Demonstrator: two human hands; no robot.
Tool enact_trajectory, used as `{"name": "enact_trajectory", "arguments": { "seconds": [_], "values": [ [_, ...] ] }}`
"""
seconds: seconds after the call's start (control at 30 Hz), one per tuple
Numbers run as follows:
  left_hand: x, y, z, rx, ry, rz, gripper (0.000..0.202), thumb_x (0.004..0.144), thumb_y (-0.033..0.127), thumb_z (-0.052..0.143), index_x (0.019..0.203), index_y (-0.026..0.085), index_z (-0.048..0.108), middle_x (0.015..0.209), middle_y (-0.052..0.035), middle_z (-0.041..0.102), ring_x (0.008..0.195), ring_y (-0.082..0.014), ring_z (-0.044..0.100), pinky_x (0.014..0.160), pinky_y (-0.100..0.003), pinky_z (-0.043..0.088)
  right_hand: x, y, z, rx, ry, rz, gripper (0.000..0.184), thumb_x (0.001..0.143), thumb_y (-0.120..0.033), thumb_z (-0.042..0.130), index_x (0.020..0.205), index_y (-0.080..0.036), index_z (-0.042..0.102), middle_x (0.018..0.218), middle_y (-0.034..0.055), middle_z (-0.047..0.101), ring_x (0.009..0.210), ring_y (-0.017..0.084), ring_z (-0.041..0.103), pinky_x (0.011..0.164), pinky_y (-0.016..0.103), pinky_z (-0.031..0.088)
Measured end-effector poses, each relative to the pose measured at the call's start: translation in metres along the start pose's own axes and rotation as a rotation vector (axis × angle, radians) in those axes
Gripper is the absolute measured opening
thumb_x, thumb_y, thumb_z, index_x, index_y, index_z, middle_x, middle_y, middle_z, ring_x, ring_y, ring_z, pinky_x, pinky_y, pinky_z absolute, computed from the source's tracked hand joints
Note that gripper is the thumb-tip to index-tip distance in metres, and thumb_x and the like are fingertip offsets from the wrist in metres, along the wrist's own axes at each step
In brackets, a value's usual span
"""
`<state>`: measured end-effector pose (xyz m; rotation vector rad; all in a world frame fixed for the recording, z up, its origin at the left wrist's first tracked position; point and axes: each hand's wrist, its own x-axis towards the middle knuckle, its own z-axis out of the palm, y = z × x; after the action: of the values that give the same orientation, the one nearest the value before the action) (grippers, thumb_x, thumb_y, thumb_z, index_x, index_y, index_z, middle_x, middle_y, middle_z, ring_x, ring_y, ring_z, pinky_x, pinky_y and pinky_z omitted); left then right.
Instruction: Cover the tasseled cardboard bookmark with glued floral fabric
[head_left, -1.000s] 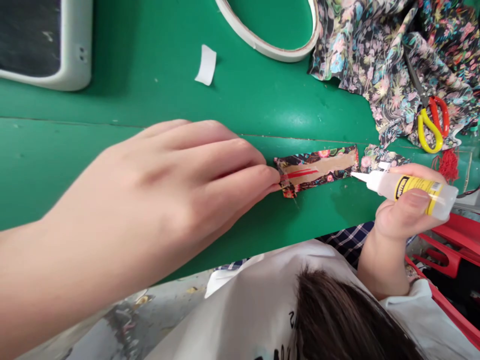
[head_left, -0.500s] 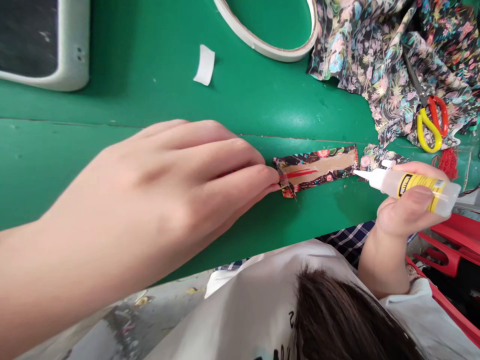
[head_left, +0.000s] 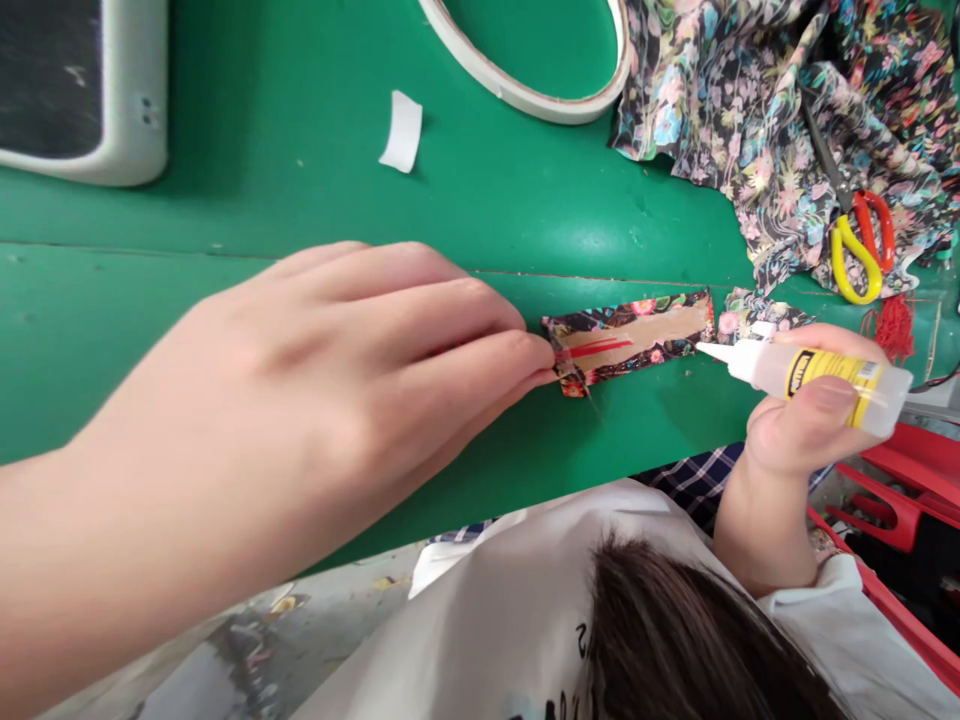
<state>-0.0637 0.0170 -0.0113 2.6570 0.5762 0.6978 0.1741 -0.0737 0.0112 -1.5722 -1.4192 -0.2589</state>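
Two hands work at a green table [head_left: 300, 200]. Left hand [head_left: 300, 380], large at centre left, lies with fingers stretched together, tips on the left end of the strip [head_left: 637, 340]; the thumb is hidden, so I cannot tell whether it pinches. Right hand [head_left: 795, 430], lower right, is wrapped round a glue bottle [head_left: 817, 375], clear with a yellow label, its white nozzle at the strip's right end. The strip, cardboard edged in floral cloth, lies flat at centre. Fabric [head_left: 750, 100] is heaped upper right with scissors [head_left: 855, 250] on it. A tape ring [head_left: 525, 90] sits top centre, a white scrap [head_left: 401, 132] beside it, a grey device [head_left: 112, 150] upper left.
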Motion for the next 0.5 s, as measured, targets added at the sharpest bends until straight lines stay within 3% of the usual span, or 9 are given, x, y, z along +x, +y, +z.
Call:
{"name": "enact_trajectory", "arguments": {
  "seconds": [0.1,0.3,0.5],
  "values": [
    [0.0007,-0.0003,0.0008,-0.004,-0.003,0.000,0.016,0.097,0.028,0.041,0.087,0.021,0.051,0.083,0.0017,0.057,0.074,-0.0125,0.051,0.062,-0.033,0.045,0.0016,0.0003,0.0000,-0.015,0.011,0.007,0.032,0.087,-0.050,0.054,0.079,-0.022,0.067,0.066,-0.0024,0.060,0.058,0.010,0.058,0.053,0.025,0.045],
    [0.0013,-0.0007,0.0007,-0.002,0.002,-0.001,0.016,0.096,0.029,0.042,0.087,0.021,0.051,0.082,0.0022,0.056,0.073,-0.0123,0.052,0.061,-0.032,0.045,-0.0031,-0.0062,0.0009,-0.035,-0.105,-0.032,0.035,0.091,-0.050,0.047,0.083,-0.021,0.064,0.071,-0.0018,0.062,0.061,0.012,0.062,0.056,0.029,0.049],
    [0.0013,-0.0009,0.0000,-0.009,-0.001,-0.006,0.016,0.097,0.029,0.041,0.088,0.021,0.051,0.082,0.0016,0.056,0.074,-0.0127,0.051,0.062,-0.034,0.045,0.0016,0.0010,-0.0018,-0.035,0.027,-0.008,0.036,0.087,-0.051,0.053,0.076,-0.019,0.066,0.066,-0.0024,0.062,0.058,0.010,0.058,0.053,0.025,0.045]
  ]
}}
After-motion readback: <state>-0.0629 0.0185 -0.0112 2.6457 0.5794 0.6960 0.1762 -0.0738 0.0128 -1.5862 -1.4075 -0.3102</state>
